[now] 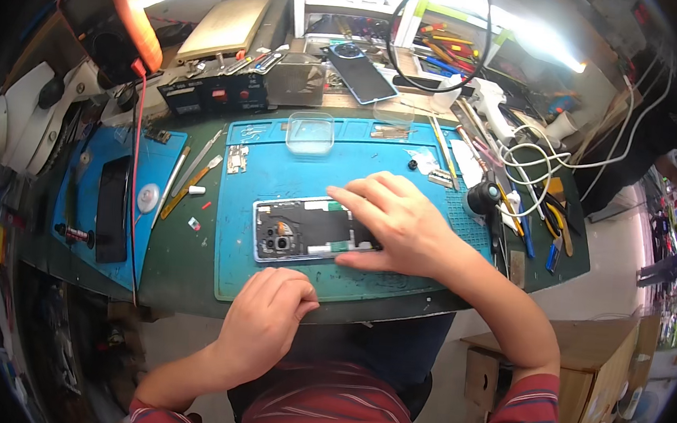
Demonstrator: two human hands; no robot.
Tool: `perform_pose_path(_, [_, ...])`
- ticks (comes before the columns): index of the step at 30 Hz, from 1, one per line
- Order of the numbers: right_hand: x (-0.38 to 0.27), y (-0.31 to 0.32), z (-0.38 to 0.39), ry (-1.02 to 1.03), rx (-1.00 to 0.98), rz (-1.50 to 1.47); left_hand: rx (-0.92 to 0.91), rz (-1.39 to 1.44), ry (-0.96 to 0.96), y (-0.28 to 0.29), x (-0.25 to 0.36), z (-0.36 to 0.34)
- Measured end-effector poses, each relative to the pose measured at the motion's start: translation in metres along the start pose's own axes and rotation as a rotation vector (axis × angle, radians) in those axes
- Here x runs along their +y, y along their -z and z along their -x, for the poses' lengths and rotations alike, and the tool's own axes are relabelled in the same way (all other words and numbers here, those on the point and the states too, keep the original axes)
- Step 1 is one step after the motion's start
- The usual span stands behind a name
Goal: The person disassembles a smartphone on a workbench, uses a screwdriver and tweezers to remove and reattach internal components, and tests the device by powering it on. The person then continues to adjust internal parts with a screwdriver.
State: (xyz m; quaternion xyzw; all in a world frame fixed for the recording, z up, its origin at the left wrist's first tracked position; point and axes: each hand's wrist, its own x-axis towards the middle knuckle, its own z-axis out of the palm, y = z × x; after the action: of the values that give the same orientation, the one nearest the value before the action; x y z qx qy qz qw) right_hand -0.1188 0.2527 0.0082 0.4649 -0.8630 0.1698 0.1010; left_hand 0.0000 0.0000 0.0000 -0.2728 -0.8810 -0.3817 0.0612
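An opened smartphone lies lengthwise on the blue work mat, its back cover off and its camera module and inner parts bare. My right hand spans the phone's right half, thumb along the near edge and fingers at the far edge, gripping it across its width. The phone's right end is hidden beneath that hand. Close to the mat's front edge, just below the phone's camera end, my left hand has its fingers curled together. Whatever they may hold is hidden.
A clear plastic box stands on the mat's back part. Another phone lies behind it. Left are a dark phone screen and a thin red cable; tweezers and a yellow-handled blade lie between the mats. Pliers and white cables crowd the right.
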Motion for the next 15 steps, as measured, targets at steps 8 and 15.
perform_pose_path(8, [-0.012, 0.001, -0.016, -0.084, 0.26, 0.026, 0.068, 0.027, -0.077, 0.004, -0.001, -0.02])
perform_pose_path(15, [-0.022, 0.062, 0.088, -0.459, 0.31, -0.11, 0.122, 0.111, -0.083, -0.023, 0.006, -0.042])
